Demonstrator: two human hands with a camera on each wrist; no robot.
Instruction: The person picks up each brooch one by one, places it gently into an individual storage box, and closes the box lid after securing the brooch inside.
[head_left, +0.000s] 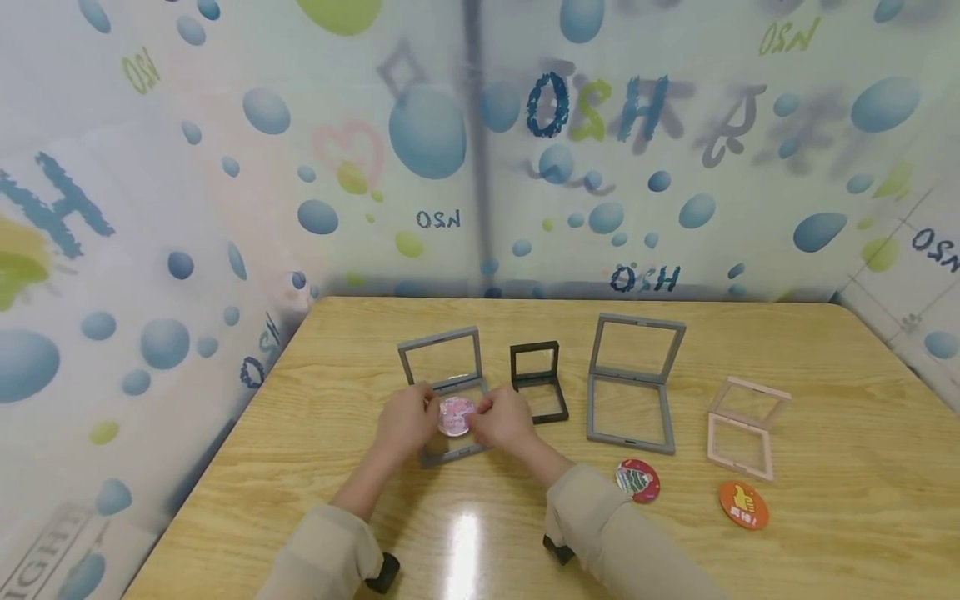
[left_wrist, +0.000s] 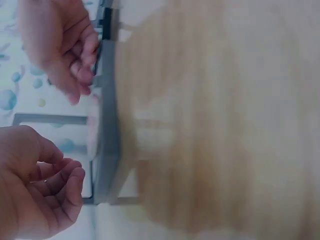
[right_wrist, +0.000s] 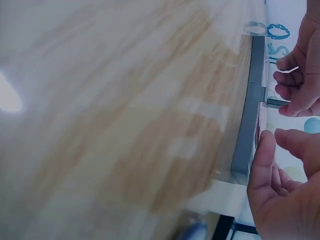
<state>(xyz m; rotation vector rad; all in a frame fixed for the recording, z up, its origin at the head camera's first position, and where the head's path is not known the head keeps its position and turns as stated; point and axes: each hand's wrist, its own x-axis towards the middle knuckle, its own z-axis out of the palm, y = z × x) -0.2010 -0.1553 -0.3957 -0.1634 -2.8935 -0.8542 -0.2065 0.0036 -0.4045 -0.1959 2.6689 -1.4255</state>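
Observation:
A round pink badge (head_left: 455, 416) lies on the clear film in the lower half of an unfolded grey display frame (head_left: 454, 455), whose other half stands raised at the back. My left hand (head_left: 407, 419) is at the badge's left side, its fingers loosely bent. On the right side, my right hand (head_left: 504, 419) has its fingertips close to the badge's edge. Both wrist views show the left hand (left_wrist: 42, 185) and the right hand (right_wrist: 285, 185) with nothing between their fingers. Whether any fingertip touches the badge, I cannot tell.
A small black frame (head_left: 551, 417), a larger grey frame (head_left: 630, 444) and a pink frame (head_left: 738, 467) stand unfolded to the right. Before them lie a red badge (head_left: 638, 481) and an orange badge (head_left: 744, 505). A patterned curtain (head_left: 555, 250) hangs behind the wooden table (head_left: 300, 500).

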